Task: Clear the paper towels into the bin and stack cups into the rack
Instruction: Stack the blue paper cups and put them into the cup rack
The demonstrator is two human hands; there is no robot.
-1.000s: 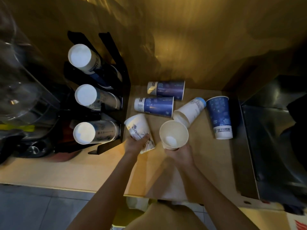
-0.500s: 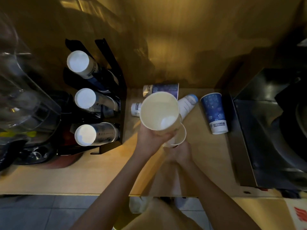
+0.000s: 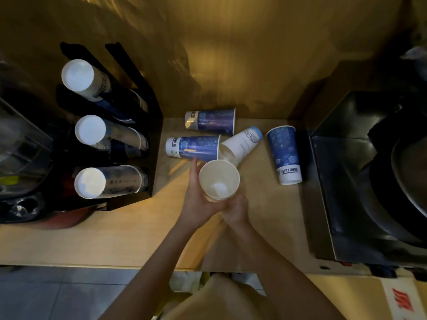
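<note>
Hands: the left hand [image 3: 198, 199] wraps the side of the nested white cups [image 3: 219, 180], fingers curled round the wall; the right hand [image 3: 235, 210] cups the base from below. Both are closed on the same cups, mouth up toward the camera.

Held cups: a lower rim shows under the upper one at the near side, so this looks like two paper cups pushed together; how far they are seated cannot be told.

Handling: thin paper, likely very light and empty, walls that dent under a hard squeeze. The rolled rim and the base are the stiff parts; a light grip round the lower wall, with a palm under the base, seems the safest hold.

Loose cups: four lie on their sides toward the counter's [image 3: 138, 239] back edge. A blue cup at the back [image 3: 211, 122] lies along the wall; a second blue cup [image 3: 194, 147] sits just in front of it, near the left hand's fingertips. A white cup with a blue base [image 3: 242, 144] lies slantwise, its mouth just beside the held cups. The blue cup on the right [image 3: 284, 154] lies near the counter's right edge, next to the metal appliance [image 3: 346, 181].

Rack: the black cup rack [image 3: 152, 135] stands at the counter's left end, three stacks lying in its slots, bases outward.

Paper towels, bin: neither can be made out.
</note>
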